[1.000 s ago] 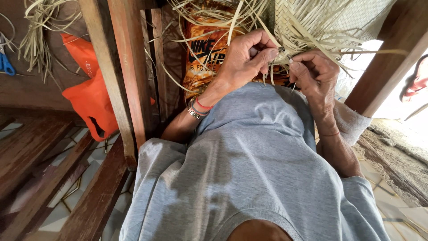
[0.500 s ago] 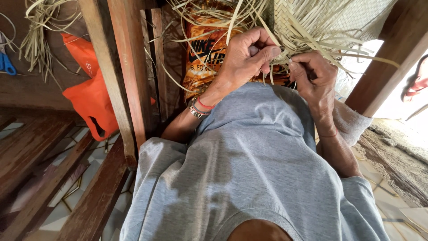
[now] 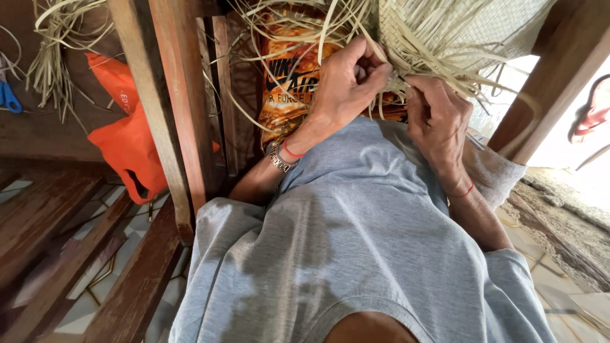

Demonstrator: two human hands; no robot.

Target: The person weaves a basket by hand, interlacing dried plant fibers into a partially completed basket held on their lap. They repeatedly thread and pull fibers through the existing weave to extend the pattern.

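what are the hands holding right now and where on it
Both hands, left and right, pinch loose straw strips at the woven mat's unfinished edge.

Daylight is pouring in from the upper right, blowing the ground beyond the wooden post [image 3: 546, 82] out to near white. The left side is sitting in dim shade, the wooden bench slats [image 3: 57, 216] staying dark and warm-toned. The grey shirt [image 3: 356, 254] is catching soft, even light with gentle fold shadows. Focus is holding sharp centrally; edges are bending slightly from wide-angle distortion.
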